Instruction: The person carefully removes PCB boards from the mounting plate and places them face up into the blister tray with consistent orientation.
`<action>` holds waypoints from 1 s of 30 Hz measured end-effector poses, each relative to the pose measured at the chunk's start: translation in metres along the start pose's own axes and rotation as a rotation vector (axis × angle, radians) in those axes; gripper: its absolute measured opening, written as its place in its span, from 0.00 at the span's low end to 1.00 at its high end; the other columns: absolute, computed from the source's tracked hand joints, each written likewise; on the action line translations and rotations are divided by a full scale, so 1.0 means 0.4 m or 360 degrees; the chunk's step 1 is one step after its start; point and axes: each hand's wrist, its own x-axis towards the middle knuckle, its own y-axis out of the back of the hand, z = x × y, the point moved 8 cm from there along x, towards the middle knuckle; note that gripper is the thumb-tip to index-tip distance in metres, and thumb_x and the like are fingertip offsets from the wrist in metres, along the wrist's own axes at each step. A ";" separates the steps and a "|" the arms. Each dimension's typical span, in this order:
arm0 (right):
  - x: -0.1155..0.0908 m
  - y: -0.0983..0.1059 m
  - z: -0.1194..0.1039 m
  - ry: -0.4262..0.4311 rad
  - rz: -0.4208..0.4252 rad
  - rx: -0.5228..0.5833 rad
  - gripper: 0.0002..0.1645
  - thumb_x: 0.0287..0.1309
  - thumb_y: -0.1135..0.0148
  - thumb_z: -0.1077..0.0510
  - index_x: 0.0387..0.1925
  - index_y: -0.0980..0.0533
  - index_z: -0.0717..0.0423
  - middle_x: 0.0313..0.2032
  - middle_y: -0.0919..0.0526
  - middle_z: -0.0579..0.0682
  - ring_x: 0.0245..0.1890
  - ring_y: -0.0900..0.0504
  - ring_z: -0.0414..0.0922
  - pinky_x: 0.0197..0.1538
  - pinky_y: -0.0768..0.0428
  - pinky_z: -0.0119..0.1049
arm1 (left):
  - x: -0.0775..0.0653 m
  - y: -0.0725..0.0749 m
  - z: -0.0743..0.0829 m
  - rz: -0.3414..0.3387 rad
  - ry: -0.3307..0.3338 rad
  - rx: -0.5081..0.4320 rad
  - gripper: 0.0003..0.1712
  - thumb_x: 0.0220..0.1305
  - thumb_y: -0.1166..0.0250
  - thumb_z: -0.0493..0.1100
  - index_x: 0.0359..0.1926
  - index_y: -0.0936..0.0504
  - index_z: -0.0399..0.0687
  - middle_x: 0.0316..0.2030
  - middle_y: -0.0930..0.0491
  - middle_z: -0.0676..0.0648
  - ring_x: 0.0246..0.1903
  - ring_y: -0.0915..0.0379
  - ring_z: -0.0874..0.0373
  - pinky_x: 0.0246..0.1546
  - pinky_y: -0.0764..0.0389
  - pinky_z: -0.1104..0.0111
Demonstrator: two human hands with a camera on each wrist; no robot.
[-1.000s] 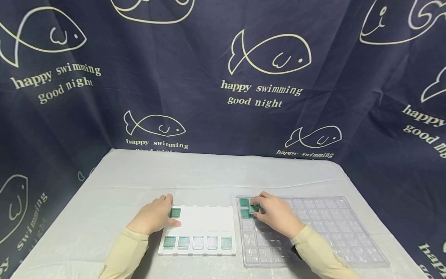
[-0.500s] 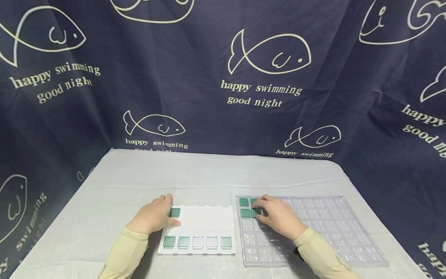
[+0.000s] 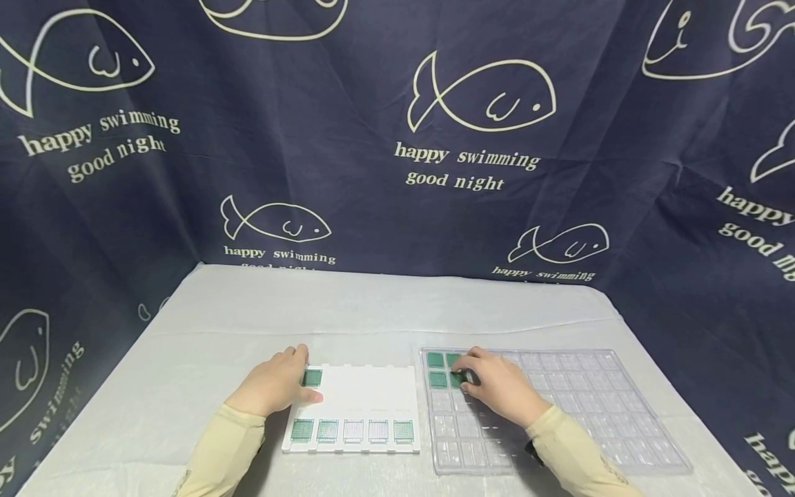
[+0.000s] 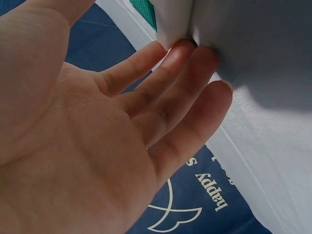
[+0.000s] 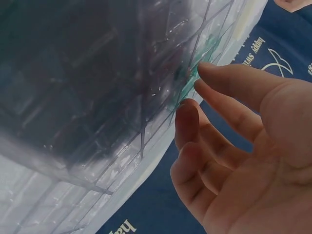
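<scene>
My left hand (image 3: 273, 383) lies at the left edge of a white holder (image 3: 366, 390), thumb on its top. In the left wrist view the fingers (image 4: 180, 105) are nearly straight, tips against the holder's side. Beside the thumb, one small green perforated circuit board (image 3: 312, 377) shows; several more stand in the front row. My right hand (image 3: 499, 390) is over a clear plastic compartment tray (image 3: 577, 397). Its fingertips touch a green circuit board (image 3: 456, 379) lying in the second compartment of the second row, partly hidden by the fingers. The thumb and fingertips (image 5: 186, 111) are apart.
More green boards sit in the tray's far left corner, one at the back (image 3: 435, 359) and one before it (image 3: 437, 379). A white cloth (image 3: 385, 304) covers the table. Dark blue fish-print curtains (image 3: 360, 138) enclose the back and sides.
The green board under my right hand was tilted between the fingers and now lies flat in its compartment. The right hand has shifted slightly right; the left hand stays in place.
</scene>
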 end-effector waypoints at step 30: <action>-0.006 -0.006 0.004 -0.0084 -0.0014 0.0007 0.17 0.52 0.24 0.56 0.46 0.15 0.45 0.48 0.14 0.46 0.46 0.13 0.50 0.47 0.15 0.51 | 0.004 -0.003 -0.003 -0.0009 0.0015 -0.0008 0.36 0.48 0.20 0.55 0.47 0.28 0.40 0.33 0.28 0.47 0.33 0.31 0.53 0.36 0.24 0.55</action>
